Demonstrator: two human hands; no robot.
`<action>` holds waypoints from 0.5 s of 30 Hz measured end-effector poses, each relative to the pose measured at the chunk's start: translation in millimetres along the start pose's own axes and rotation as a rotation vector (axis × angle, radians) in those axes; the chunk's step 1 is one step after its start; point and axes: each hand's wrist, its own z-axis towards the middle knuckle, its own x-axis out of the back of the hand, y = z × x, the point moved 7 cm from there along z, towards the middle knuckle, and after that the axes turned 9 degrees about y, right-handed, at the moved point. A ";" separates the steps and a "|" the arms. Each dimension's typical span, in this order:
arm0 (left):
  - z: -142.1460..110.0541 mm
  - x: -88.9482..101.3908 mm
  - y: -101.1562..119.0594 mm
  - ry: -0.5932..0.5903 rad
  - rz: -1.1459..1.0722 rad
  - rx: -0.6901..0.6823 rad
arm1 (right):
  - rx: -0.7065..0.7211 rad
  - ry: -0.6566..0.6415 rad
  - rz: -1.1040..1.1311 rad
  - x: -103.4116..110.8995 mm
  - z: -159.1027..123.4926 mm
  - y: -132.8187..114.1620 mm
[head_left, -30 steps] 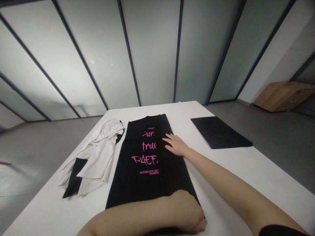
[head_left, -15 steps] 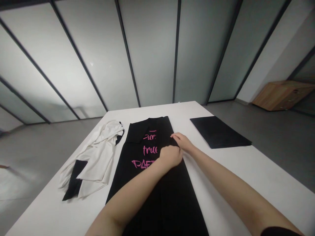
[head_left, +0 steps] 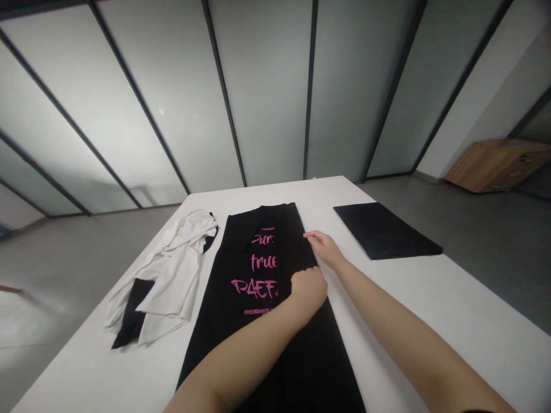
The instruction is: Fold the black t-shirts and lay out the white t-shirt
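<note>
Left hand has moved up the shirt
Was down at the bottom edge, now curled beside the pink print; right hand slid up too.

Your black shirt, magenta script lettering across it, a white cloth with black patches to its left, a plain black mat to its right

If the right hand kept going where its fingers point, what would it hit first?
Probably the black shirt: the right hand seems already at its edge, though depth is unclear.
</note>
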 end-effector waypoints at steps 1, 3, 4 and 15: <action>-2.2 -0.2 3.3 -0.008 0.018 -0.048 | 0.010 -0.004 -0.008 -0.1 -1.1 -1.2; -10.5 -3.0 11.6 -0.021 0.047 -0.147 | 0.039 -0.004 -0.029 2.0 -2.7 -4.1; -17.0 -5.7 16.3 -0.027 0.051 -0.191 | 0.062 0.003 -0.045 4.6 -3.1 -6.5; -94.8 -27.1 40.5 -0.033 -0.086 -0.308 | 0.317 -0.407 -0.751 -28.9 -40.3 -40.5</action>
